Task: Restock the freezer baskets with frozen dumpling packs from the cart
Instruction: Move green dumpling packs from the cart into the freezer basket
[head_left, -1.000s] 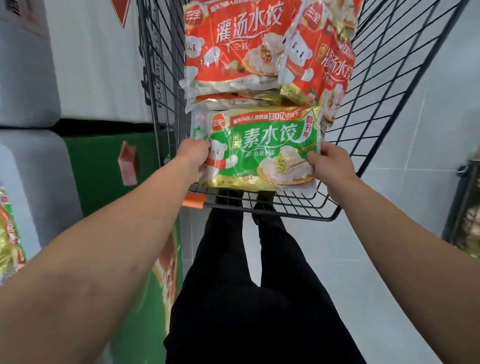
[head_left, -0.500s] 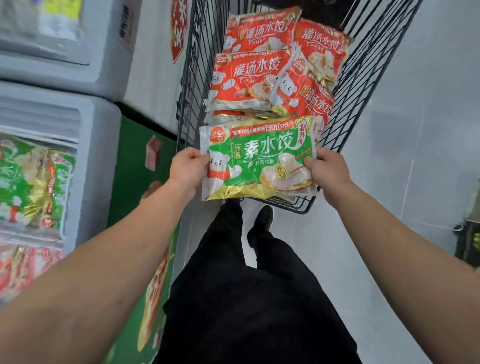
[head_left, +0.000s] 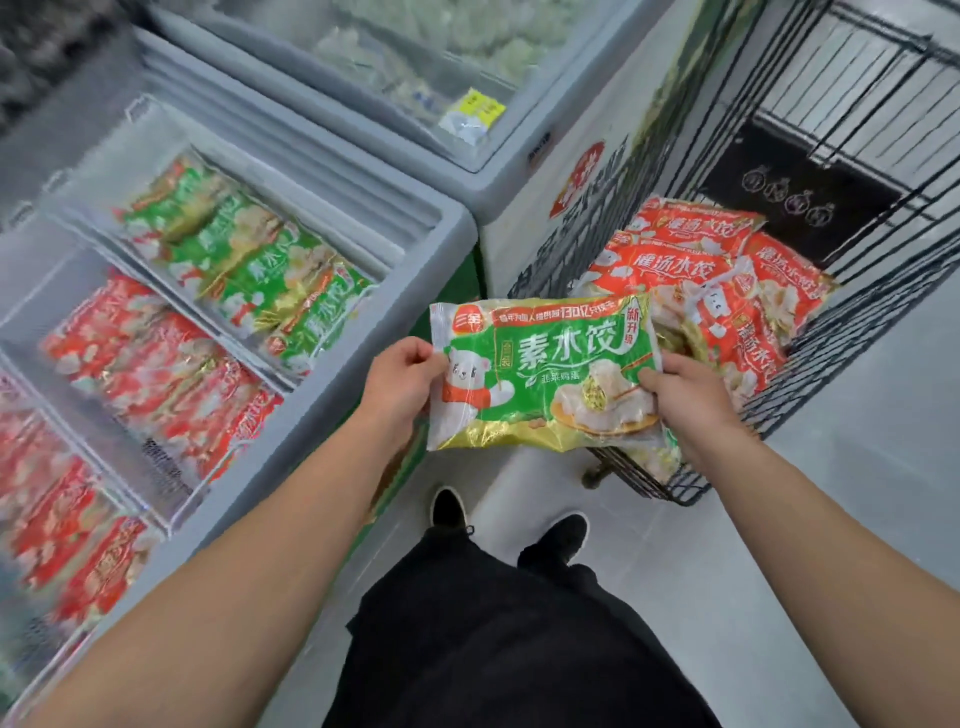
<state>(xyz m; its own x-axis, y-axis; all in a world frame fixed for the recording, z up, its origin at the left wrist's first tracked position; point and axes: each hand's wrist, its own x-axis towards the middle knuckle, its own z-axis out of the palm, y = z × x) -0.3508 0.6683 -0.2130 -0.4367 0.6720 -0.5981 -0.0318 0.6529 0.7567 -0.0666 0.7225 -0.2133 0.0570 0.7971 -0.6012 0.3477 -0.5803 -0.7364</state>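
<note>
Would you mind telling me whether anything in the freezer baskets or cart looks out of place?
Nothing stands out: green packs and red packs sit in separate baskets, and the held green pack looks intact.

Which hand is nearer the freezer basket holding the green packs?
Left. The left hand grips the held green pack by its left edge, on the side toward the basket of green packs. The right hand grips its right edge, over the cart.

Green dumpling pack held flat between cart, freezer baskets.
</note>
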